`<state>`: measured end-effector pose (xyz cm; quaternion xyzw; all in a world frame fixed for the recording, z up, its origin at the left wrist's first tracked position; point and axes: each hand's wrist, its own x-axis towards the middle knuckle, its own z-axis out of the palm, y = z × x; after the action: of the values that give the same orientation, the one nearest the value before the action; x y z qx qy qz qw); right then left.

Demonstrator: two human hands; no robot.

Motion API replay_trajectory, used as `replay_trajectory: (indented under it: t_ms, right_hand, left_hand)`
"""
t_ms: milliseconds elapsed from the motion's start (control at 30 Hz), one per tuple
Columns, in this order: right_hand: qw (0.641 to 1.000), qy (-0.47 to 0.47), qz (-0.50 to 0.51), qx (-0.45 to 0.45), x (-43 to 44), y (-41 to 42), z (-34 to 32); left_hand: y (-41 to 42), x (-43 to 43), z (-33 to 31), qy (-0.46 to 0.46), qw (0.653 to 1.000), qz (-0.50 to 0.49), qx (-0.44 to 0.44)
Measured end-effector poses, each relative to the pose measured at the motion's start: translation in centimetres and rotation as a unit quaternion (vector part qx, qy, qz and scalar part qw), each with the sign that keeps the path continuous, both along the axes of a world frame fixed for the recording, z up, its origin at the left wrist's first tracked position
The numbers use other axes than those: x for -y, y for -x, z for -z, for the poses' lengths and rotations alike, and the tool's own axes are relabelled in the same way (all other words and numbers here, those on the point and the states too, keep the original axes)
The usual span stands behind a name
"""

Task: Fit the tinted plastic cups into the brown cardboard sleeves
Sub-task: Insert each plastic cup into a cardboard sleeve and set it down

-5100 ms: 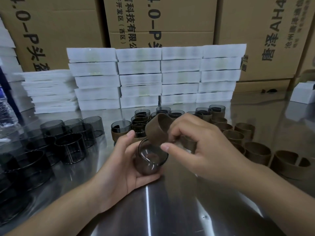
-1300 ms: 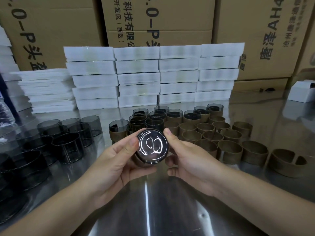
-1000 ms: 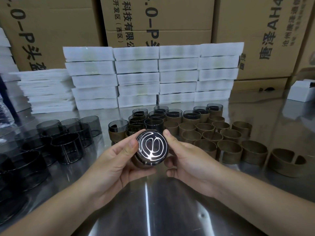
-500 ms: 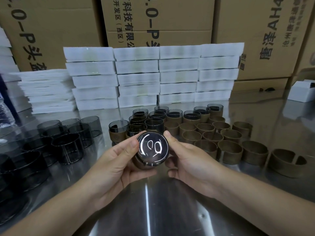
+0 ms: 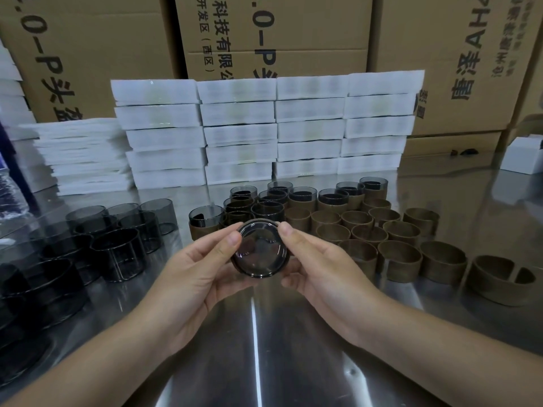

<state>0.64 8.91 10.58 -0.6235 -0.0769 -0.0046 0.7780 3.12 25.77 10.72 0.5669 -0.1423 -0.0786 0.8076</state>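
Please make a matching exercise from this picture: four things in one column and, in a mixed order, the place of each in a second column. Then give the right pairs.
1. cup facing the camera
2. bare tinted cups
3. empty cardboard sleeves
4. white boxes

A. on the table, person's right
B. stacked at the back
C. between left hand and right hand
D. on the table, person's left

Pairs: 1-C, 2-D, 3-A, 4-B.

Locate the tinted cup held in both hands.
In the head view the tinted cup is centre frame, held between the left hand and right hand above the table, in front of the sleeved cups.
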Motion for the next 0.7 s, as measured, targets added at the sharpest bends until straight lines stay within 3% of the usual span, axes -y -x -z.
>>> replay_trajectory:
  t_ms: [233,700]
  right_hand:
    - [0.998,0.006,0.047,0.040,-0.05,-0.24,0.05]
    - [0.997,0.038,0.057,0.018,0.07,-0.51,0.20]
  left_hand:
    - [-0.09,-0.15,0.13,-0.019,0.999,0.007,0.032]
    - [-0.39,-0.09,0.43,-0.036,0.998,-0.043,0.038]
